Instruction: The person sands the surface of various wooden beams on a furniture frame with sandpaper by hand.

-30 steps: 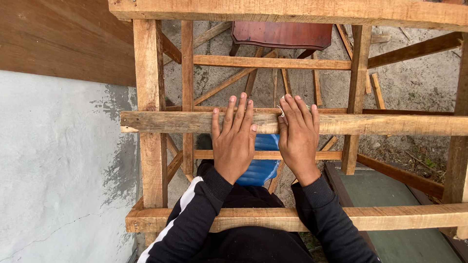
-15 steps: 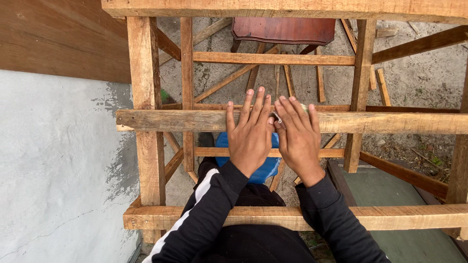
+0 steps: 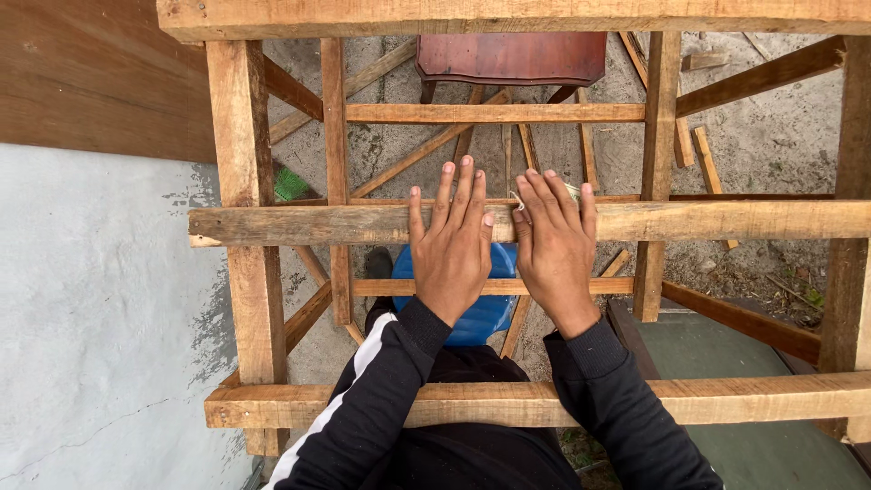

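Both hands flat, fingers spread, gripping nothing: left hand (image 3: 451,245) and right hand (image 3: 555,243) lie side by side, nearly touching, on the middle plank (image 3: 299,223) of a wooden frame (image 3: 238,136), blue bucket (image 3: 472,308) under the plank, red chair (image 3: 511,56) beyond it.

Red-brown chair seat (image 3: 511,57) at top, under frame. Blue plastic stool (image 3: 472,318) below, partly hidden. Green scrap (image 3: 290,184) on concrete ground (image 3: 780,127). Loose wood offcuts (image 3: 706,159) nearby. Grey wall (image 3: 100,318) left.
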